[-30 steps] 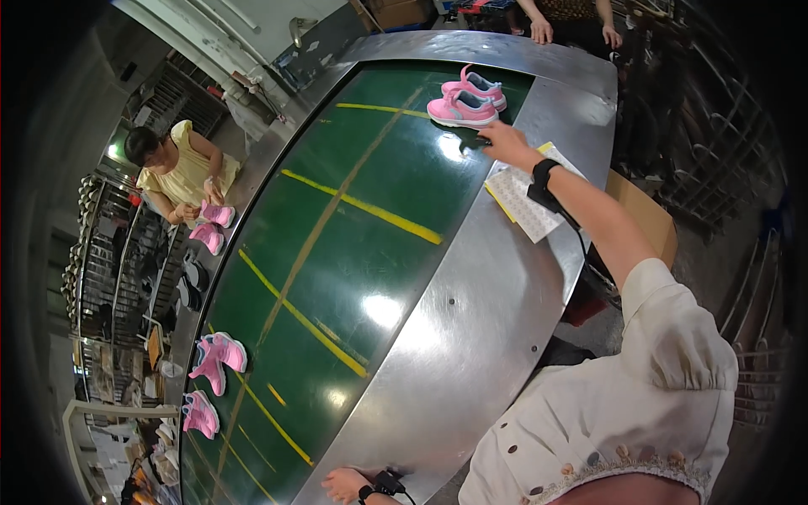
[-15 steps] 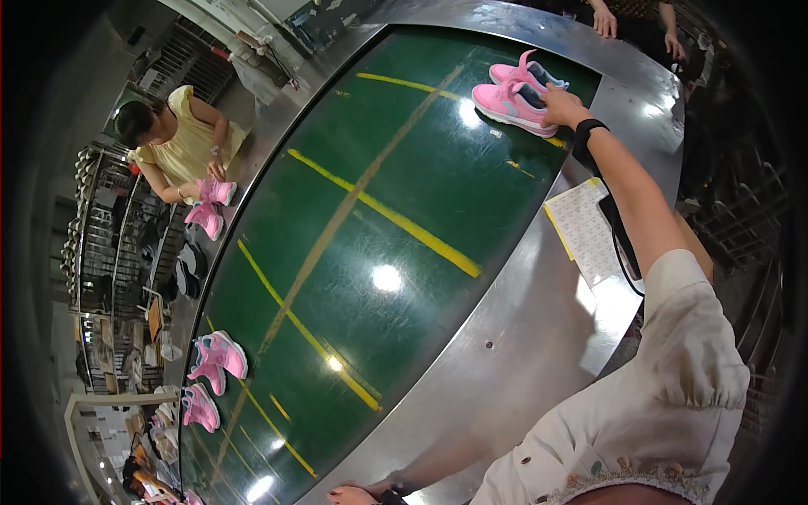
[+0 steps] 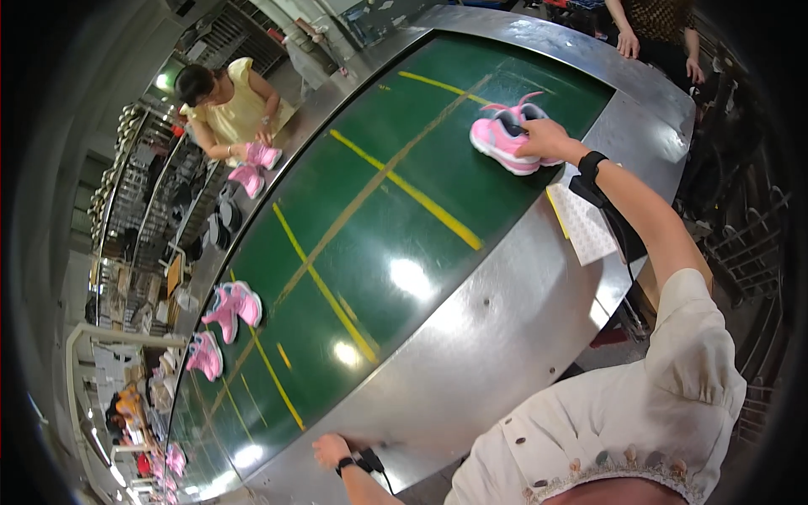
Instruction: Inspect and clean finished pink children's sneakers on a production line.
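Observation:
My right hand is closed on the rim of a pink shoe with a white sole, at the far right of the green conveyor belt. Right behind it is a second pink shoe, its strap sticking up, partly hidden by the first shoe and my hand. Whether the held shoe touches the belt I cannot tell. Down at the near left, my left hand rests by the metal border, fingers loosely bent and holding nothing that I can see. A black band is on each wrist.
Further pink shoes stand at the belt's left edge. Across the belt a person in yellow handles a pink shoe. A printed sheet lies on the near border. Another person's hands show at the far right.
My right hand has drawn the shoes slightly nearer, and the gripped one now sits tilted. My left hand has come further into view. The whole view has shifted.

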